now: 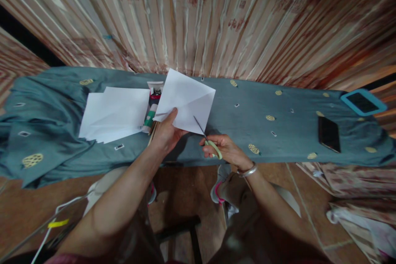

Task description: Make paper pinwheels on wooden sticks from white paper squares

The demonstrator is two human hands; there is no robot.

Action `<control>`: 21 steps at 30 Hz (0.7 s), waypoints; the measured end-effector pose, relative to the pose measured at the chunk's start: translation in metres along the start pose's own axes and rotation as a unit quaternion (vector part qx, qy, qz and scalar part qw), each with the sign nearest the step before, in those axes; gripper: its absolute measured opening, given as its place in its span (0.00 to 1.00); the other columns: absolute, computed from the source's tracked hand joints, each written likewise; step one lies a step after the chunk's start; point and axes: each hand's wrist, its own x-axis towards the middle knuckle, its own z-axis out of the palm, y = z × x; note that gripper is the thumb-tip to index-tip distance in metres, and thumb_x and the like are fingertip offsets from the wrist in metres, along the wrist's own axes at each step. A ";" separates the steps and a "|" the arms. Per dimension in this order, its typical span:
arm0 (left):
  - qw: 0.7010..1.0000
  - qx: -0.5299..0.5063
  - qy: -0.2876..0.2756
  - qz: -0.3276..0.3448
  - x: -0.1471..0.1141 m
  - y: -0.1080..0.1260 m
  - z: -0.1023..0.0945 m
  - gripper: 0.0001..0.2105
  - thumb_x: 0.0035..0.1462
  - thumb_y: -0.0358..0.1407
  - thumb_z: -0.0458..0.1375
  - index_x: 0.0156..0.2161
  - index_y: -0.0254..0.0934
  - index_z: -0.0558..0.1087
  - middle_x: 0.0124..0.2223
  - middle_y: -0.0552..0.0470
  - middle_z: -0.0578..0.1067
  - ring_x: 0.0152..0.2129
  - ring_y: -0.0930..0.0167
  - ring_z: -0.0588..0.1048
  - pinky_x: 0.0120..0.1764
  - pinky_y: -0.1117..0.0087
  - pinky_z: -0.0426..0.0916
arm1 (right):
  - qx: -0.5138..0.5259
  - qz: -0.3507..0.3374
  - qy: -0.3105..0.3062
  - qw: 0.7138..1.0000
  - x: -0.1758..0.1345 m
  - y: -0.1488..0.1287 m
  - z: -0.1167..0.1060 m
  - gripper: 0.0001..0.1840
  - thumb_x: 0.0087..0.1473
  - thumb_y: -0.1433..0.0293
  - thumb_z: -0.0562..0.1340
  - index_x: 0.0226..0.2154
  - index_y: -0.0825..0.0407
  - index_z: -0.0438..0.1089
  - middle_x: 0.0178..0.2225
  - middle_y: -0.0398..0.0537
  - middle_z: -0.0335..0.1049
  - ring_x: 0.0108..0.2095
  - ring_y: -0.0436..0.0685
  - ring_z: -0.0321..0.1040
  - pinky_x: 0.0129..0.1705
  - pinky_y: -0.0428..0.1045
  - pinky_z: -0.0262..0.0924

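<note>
Presently, I list the following. Left hand [168,134]: pinching a white sheet [190,93] at its near edge, thumb on top, the other fingers mostly hidden below; the sheet is held over the teal cloth [253,107]. Right hand [225,148]: fingers curled about the pale green handles of the scissors [217,149], one dark blade lying over the sheet's near corner. Whether the second blade sits beneath the paper, I cannot tell for certain.

Hazards, in my judgement:
One, ragged edge. Cause: the sheet is gripped on one side only and carries a crease, so it may flex or swing should the blades close.
Two, nipped finger. Cause: left fingertips out of sight under paper, near the blades.
Three, toppled or rolling goods. Cause: the green-and-white tube [150,117] and small red box [155,95] stand just beside the sheet, within a careless elbow's or wrist's sweep.
Four, sliding paper. Cause: the paper pile [117,111] is loosely squared, on cloth that could be dragged.
Low risk: dark phone [328,134] and blue-framed tablet [364,103], well apart at right.
</note>
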 end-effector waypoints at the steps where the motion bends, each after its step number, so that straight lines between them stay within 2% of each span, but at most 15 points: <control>1: 1.000 0.000 -0.002 0.002 0.000 0.000 -0.001 0.09 0.60 0.33 0.54 0.45 0.38 0.71 0.35 0.50 0.77 0.32 0.70 0.77 0.39 0.65 0.76 | 0.000 -0.001 0.002 1.000 0.000 0.000 0.000 0.25 0.38 0.55 0.73 0.32 0.56 0.71 0.20 0.38 0.68 0.19 0.44 0.63 0.21 0.41 0.59; 13: 1.000 0.012 -0.008 -0.025 -0.005 -0.006 0.003 0.07 0.62 0.32 0.51 0.40 0.35 0.72 0.34 0.51 0.77 0.29 0.71 0.75 0.37 0.66 0.74 | -0.005 0.004 0.012 1.000 0.001 -0.004 0.003 0.26 0.36 0.54 0.73 0.32 0.56 0.72 0.22 0.39 0.70 0.21 0.44 0.65 0.23 0.41 0.60; 21: 1.000 0.018 -0.021 -0.014 -0.005 -0.008 0.001 0.08 0.61 0.32 0.52 0.44 0.36 0.71 0.36 0.50 0.77 0.32 0.69 0.76 0.40 0.65 0.74 | 0.000 0.010 0.025 1.000 0.001 -0.004 0.004 0.26 0.34 0.55 0.74 0.31 0.56 0.71 0.21 0.39 0.69 0.20 0.44 0.64 0.22 0.41 0.59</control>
